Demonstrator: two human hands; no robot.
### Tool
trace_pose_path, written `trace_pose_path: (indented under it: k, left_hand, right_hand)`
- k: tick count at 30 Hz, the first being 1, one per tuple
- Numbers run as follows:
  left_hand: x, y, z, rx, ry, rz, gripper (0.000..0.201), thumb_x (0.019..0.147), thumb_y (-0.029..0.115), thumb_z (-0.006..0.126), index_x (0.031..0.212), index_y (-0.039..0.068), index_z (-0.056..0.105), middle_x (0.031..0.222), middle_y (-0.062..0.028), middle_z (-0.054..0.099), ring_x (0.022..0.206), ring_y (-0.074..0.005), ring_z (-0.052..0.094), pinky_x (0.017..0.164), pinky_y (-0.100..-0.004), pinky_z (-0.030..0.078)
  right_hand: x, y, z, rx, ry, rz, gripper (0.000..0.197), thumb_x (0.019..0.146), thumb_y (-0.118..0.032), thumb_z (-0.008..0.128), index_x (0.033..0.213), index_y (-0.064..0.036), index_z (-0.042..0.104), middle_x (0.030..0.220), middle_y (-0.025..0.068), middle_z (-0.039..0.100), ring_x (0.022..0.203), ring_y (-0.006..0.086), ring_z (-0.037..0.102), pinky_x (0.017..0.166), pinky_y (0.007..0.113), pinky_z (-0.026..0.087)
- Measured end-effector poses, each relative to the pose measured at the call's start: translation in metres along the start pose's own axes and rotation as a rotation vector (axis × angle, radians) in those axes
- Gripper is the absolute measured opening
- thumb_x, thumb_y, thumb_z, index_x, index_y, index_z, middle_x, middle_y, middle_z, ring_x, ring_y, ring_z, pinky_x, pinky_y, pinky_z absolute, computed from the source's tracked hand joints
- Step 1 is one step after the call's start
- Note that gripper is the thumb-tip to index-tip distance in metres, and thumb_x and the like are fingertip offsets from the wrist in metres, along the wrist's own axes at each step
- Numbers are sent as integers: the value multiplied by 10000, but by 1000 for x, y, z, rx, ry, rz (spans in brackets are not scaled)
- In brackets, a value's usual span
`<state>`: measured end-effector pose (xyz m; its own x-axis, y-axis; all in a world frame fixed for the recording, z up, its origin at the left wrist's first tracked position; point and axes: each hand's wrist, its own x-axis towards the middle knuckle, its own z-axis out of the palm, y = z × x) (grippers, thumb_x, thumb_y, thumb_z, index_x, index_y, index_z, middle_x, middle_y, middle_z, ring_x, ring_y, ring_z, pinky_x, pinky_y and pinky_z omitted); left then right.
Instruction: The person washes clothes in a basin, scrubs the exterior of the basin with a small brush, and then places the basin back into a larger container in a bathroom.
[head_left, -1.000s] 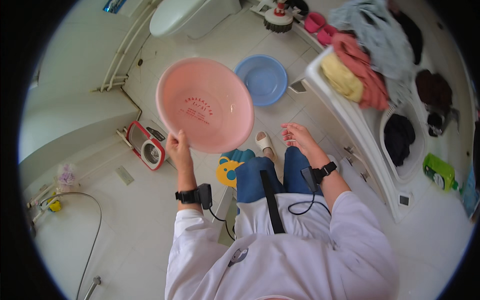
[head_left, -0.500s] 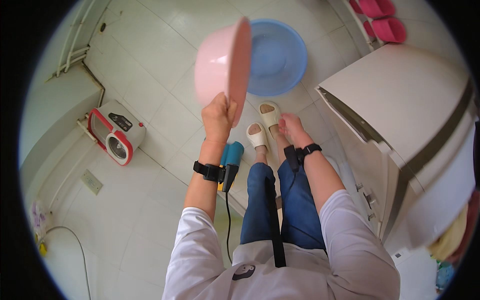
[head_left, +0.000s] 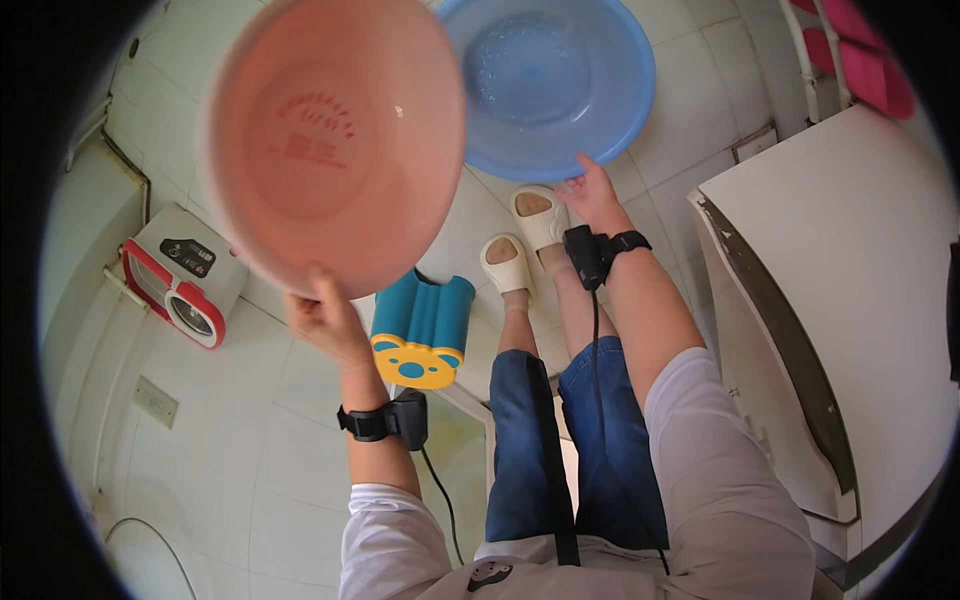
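Observation:
My left hand (head_left: 328, 318) is closed on the near rim of a pink basin (head_left: 385, 190). The basin is held up on its side, its inside turned toward me and printed markings on its bottom. To the right, my right hand (head_left: 593, 197) pinches the near rim of a blue basin (head_left: 530, 75), thumb over the edge and fingers partly hidden below. The blue basin looks raised off the floor, with a wet sheen or droplets inside. The two basins overlap in view, the pink one in front; their upper edges are cut off by the picture.
Beside my feet in cream slippers (head_left: 508, 262) stands a teal and yellow stool (head_left: 422, 325) with an animal face. A white and red appliance-like box (head_left: 185, 270) sits at left. A white cabinet (head_left: 840, 230) stands at right, near pink slippers (head_left: 865, 60) on a rack.
The pink basin has swung left and turned its inside toward me. My right hand has moved up to the blue basin's rim and closed on it; that basin appears larger and nearer.

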<state>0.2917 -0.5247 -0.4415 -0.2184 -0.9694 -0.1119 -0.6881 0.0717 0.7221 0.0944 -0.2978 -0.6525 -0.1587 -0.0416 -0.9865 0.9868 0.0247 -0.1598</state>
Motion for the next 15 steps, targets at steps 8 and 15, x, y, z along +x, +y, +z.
trace_pose_path:
  k: [8, 15]
  left_hand:
    - [3, -96, -24, -563, 159, -449, 215, 873, 133, 456, 997, -31, 520, 1000, -118, 568, 911, -183, 568, 811, -314, 484]
    - [-32, -162, -15, -726, 169, -770, 338, 870, 114, 386, 1168, -41, 425, 1127, -166, 508, 1055, -244, 518, 884, -365, 478]
  right_hand:
    - [1, -13, 13, 192, -124, -7, 317, 837, -98, 505, 1132, -15, 426, 1124, 154, 482, 1028, 288, 493, 859, 443, 443]
    - [-28, -26, 3, 241, -58, -50, 278, 795, -51, 519, 1060, -12, 443, 1065, 147, 498, 947, 276, 510, 811, 434, 463]
